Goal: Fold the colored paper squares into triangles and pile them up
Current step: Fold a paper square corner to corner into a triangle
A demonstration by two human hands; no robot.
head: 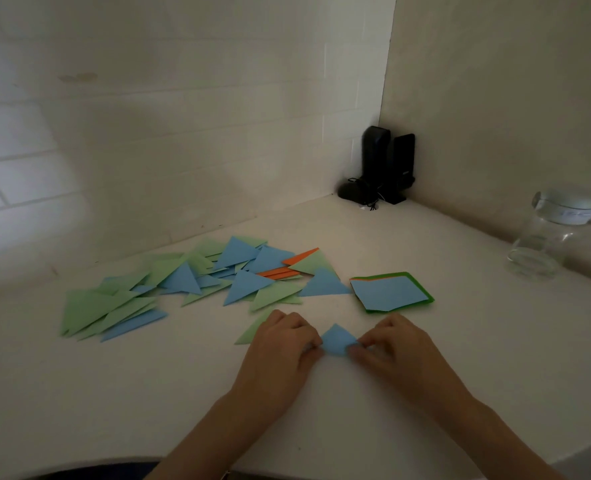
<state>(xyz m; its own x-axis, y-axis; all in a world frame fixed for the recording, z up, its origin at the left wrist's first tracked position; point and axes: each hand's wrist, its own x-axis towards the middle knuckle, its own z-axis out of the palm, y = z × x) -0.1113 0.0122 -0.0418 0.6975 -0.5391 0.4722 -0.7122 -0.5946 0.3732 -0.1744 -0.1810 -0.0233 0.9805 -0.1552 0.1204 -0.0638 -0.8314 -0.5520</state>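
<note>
A blue paper piece (337,341) lies on the white table in front of me, its tip pointing away. My left hand (283,344) pinches its left corner and my right hand (394,344) pinches its right corner. Part of the paper is hidden under my fingers. A spread of folded triangles (190,282) in blue, light green and orange covers the table to the left and behind. A small stack of unfolded squares (391,292), blue on top with orange and green edges below, sits just beyond my right hand. One green triangle (252,330) lies partly under my left hand.
A clear glass jar (547,237) with a white lid stands at the right by the wall. Two black speakers (387,164) with cables occupy the far corner. Walls close off the back and right. The table's curved front edge (114,462) runs near my body.
</note>
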